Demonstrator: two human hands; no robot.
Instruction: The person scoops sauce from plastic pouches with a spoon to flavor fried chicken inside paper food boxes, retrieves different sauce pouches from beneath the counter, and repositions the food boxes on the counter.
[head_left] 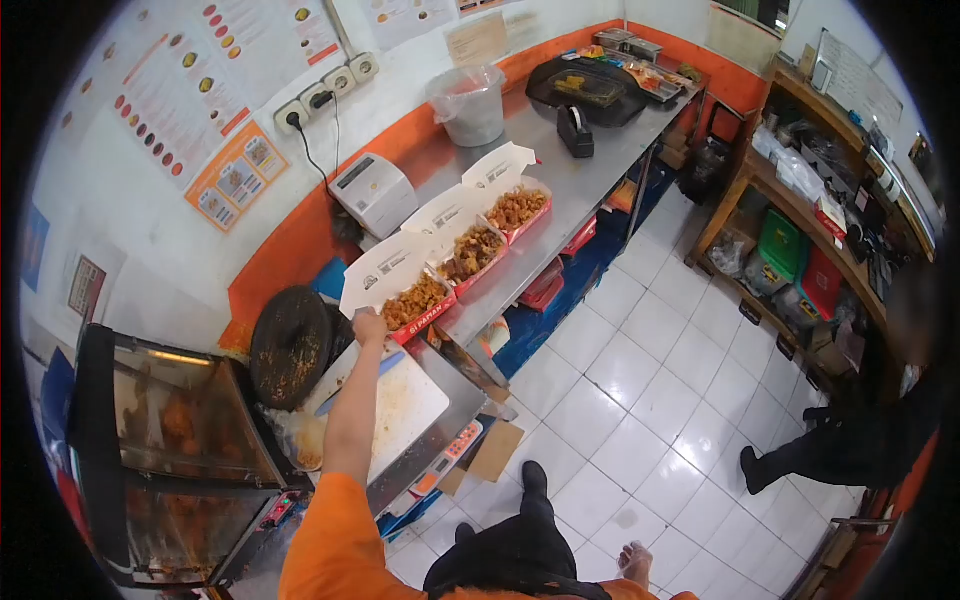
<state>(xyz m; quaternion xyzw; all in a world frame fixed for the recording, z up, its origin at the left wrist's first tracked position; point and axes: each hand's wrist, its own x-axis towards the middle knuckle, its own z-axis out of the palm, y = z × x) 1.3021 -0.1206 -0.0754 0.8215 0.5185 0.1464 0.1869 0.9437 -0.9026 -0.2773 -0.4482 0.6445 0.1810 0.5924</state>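
Observation:
Three takeaway boxes stand in a row on the steel counter with lids raised: the near box [418, 308], the middle box [470, 258] and the far box [517, 210]. Each is filled with brown, crispy-looking food pieces. My left hand [369, 325] is closed on the left corner of the near box, where lid and red side meet. Below that hand lies a white cutting board [415, 405] with a blue-handled knife [390, 363] on it. My right hand [635, 562] hangs low over the floor, holding nothing visible, its fingers loosely apart and small in view.
A white printer [375, 195], a clear bucket [470, 107] and a tape dispenser [574, 132] stand on the counter. At the left are a glass display warmer [180, 420] and a dark round pan [290, 345]. Another person's leg [800, 455] shows at right, near wooden shelves [770, 190].

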